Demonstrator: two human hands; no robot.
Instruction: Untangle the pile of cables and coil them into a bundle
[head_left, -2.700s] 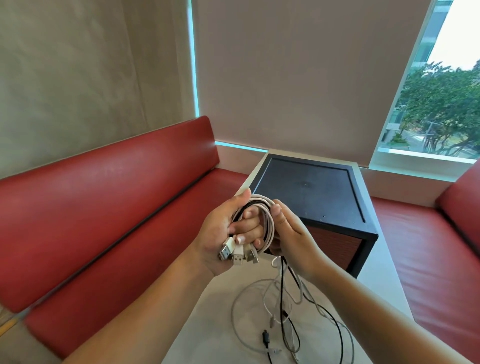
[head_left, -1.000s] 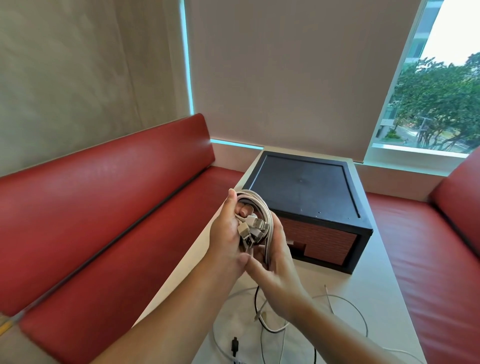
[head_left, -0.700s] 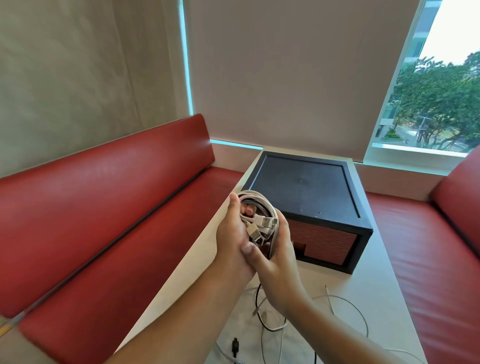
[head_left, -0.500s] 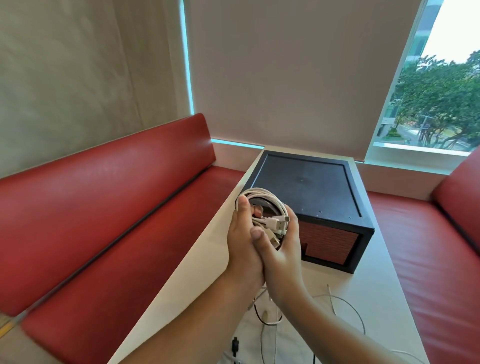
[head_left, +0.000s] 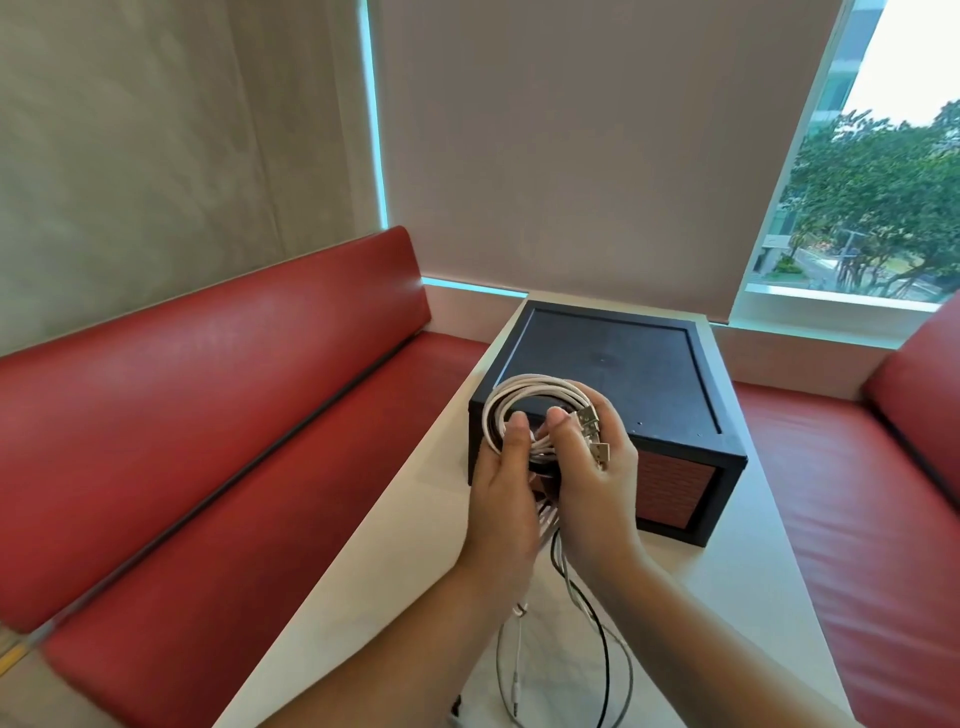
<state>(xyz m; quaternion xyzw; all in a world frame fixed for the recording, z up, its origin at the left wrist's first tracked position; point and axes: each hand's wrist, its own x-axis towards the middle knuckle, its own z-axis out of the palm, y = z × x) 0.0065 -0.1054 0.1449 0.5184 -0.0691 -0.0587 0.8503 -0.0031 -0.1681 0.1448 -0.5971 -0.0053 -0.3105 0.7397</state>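
A coil of white cables (head_left: 535, 392) is held up in front of me, above the table. My left hand (head_left: 501, 483) grips its left side with the thumb pressed on the loops. My right hand (head_left: 597, 473) grips the right side, where several metal USB plugs (head_left: 595, 439) stick out beside the fingers. Loose ends of white and black cable (head_left: 597, 629) hang from between my palms down onto the white table (head_left: 395, 571).
A black box with a brick-patterned front (head_left: 623, 395) stands on the table just behind the coil. Red benches (head_left: 182, 415) run along the left and right (head_left: 883, 493) of the table. A window with a lowered blind is behind.
Both hands have turned the coil so its loops face me, and the plugs have swung from the middle to the right side. The bundle sits slightly further forward over the box.
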